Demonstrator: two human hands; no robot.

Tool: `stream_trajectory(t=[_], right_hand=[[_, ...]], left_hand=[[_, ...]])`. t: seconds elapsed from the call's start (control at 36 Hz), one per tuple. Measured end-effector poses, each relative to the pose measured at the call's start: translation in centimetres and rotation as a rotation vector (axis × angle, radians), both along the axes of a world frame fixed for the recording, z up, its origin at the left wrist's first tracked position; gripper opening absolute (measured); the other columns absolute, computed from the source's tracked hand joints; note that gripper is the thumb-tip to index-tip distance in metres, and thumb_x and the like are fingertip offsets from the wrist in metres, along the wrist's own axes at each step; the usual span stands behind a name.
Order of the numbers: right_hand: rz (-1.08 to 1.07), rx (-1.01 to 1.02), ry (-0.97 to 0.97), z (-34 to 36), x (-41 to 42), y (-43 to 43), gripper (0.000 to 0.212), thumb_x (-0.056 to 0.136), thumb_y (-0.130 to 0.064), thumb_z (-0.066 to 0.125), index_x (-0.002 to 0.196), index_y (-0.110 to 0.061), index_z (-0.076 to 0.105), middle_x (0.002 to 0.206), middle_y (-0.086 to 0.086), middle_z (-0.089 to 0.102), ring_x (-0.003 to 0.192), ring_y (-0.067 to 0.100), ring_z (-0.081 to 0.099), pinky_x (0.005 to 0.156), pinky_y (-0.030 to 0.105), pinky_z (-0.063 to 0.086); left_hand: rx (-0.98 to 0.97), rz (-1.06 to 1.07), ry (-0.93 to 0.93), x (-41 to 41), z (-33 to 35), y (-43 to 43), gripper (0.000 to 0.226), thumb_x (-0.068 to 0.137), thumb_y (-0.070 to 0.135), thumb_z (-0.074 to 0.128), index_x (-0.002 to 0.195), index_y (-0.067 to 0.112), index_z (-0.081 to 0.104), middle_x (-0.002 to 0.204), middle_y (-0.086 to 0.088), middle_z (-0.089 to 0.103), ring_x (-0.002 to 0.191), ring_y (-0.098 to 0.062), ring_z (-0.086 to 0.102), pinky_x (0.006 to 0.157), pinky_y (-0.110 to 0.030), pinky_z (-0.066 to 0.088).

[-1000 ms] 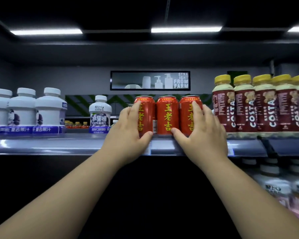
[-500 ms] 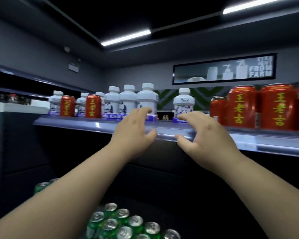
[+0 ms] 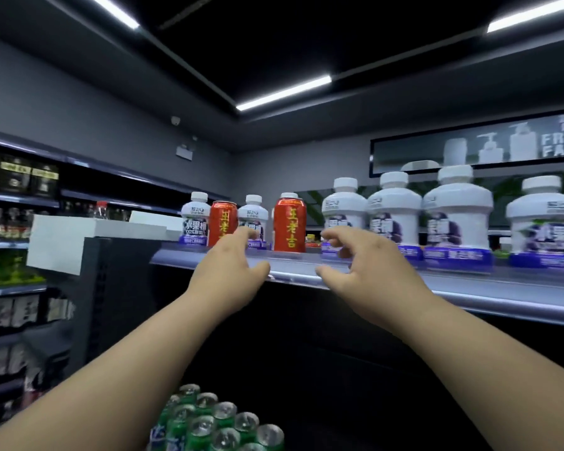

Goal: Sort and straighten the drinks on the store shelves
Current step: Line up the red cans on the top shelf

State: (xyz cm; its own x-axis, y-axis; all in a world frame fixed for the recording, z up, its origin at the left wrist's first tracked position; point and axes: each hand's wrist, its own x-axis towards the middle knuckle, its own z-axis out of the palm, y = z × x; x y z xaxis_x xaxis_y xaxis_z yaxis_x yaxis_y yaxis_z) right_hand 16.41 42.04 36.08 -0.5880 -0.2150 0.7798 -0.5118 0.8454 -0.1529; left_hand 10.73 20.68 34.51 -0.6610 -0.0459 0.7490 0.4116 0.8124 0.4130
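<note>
Head camera view: two bare forearms reach up toward a grey shelf (image 3: 453,288). Both hands are open with curled fingers and hold nothing. Left hand (image 3: 232,268) sits just before a red can (image 3: 222,222); right hand (image 3: 362,265) hovers near white bottles (image 3: 393,213). A second red can (image 3: 289,224) stands between white bottles, between the two hands. Green cans (image 3: 215,421) cluster below.
</note>
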Motion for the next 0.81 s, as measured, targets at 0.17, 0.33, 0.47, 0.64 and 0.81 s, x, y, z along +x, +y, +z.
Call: stream_trajectory(t=[0.17, 0.33, 0.47, 0.64, 0.81], right_hand=[[-0.043, 0.012, 0.026, 1.6, -6.1, -6.7, 0.060, 0.090, -0.031, 0.068, 0.144, -0.025, 0.044, 0.134, 0.001, 0.053, 0.117, 0.021, 0.051, 0.098, 0.036, 0.047], [-0.271, 0.011, 0.035, 2.9, -10.4, -9.3, 0.080, 0.086, -0.038, 0.068, 0.152, -0.029, 0.023, 0.144, 0.006, 0.037, 0.124, 0.030, 0.044, 0.103, 0.048, 0.046], [-0.414, -0.011, -0.012, 3.6, -12.1, -9.3, 0.097, 0.086, -0.042, 0.069, 0.157, -0.029, 0.005, 0.146, 0.012, 0.034, 0.120, 0.037, 0.052, 0.098, 0.048, 0.048], [-0.477, -0.018, -0.054, 3.7, -12.7, -9.5, 0.104, 0.088, -0.045, 0.067, 0.157, -0.033, -0.011, 0.143, 0.014, 0.035, 0.113, 0.036, 0.056, 0.089, 0.047, 0.050], [-0.488, -0.024, -0.067, 3.8, -12.9, -10.0, 0.111, 0.082, -0.064, 0.069, 0.156, -0.039, -0.010, 0.136, 0.015, 0.037, 0.113, 0.041, 0.057, 0.098, 0.049, 0.049]], left_hand=[[0.027, -0.001, 0.032, -5.9, 0.9, -6.0, 0.064, 0.087, 0.035, 0.062, 0.144, 0.029, 0.034, 0.133, -0.002, 0.053, 0.117, -0.023, 0.052, 0.099, -0.044, 0.047], [-0.088, 0.076, 0.037, -11.1, 2.5, -8.6, 0.069, 0.087, 0.042, 0.062, 0.147, 0.028, 0.030, 0.132, -0.010, 0.049, 0.118, -0.031, 0.050, 0.097, -0.045, 0.044], [-0.061, 0.042, 0.036, -14.0, 3.6, -9.2, 0.076, 0.086, 0.047, 0.065, 0.147, 0.027, 0.026, 0.135, -0.014, 0.045, 0.120, -0.037, 0.050, 0.101, -0.047, 0.041], [0.028, -0.043, 0.054, -16.0, 3.5, -9.3, 0.078, 0.088, 0.037, 0.066, 0.148, 0.030, 0.016, 0.133, -0.015, 0.044, 0.115, -0.039, 0.052, 0.096, -0.046, 0.042], [0.066, -0.093, 0.072, -16.7, 3.8, -9.6, 0.079, 0.087, 0.025, 0.067, 0.147, 0.029, 0.017, 0.125, -0.014, 0.057, 0.101, -0.033, 0.055, 0.084, -0.038, 0.041]])
